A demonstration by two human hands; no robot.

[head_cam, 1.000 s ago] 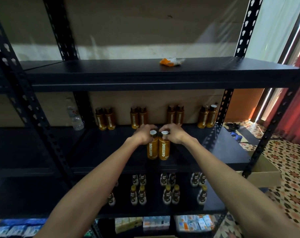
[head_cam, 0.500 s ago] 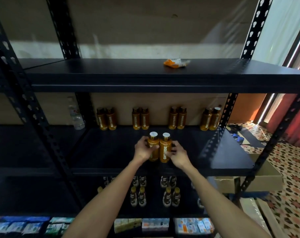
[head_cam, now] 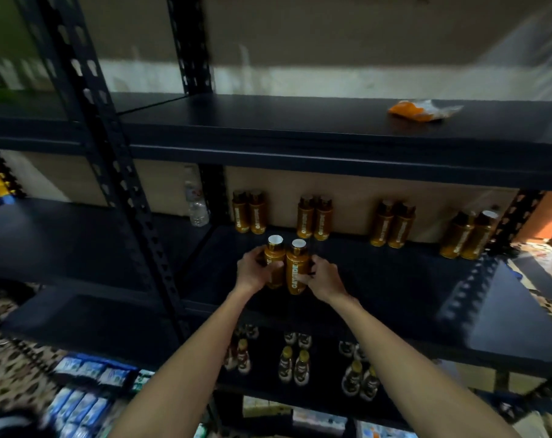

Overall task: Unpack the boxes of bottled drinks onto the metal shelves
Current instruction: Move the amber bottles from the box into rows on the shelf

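Nearest and lowest, the lower bottles [head_cam: 293, 365], small and dark with gold caps, stand in pairs on the shelf below. Above them, the left hand [head_cam: 252, 271] curls its fingers round the left bottle [head_cam: 275, 257], and the right hand [head_cam: 323, 279] curls round the right bottle [head_cam: 297, 268]. The two bottles touch, upright, over the near part of the middle shelf [head_cam: 395, 286]. A second ago the fingers sat over the caps; now they grip the bodies. The pair has also gone left, from facing the second and third back pairs to facing the first and second. I judge that a front row is being started toward its left end. Whether the bases rest on the shelf I cannot tell. The bottles are smooth amber cylinders with flat white caps; the shelf is matt black metal. Far back, the back row [head_cam: 314, 218] of four like pairs lines a tan panel, with a clear water bottle [head_cam: 198, 205] to its left.
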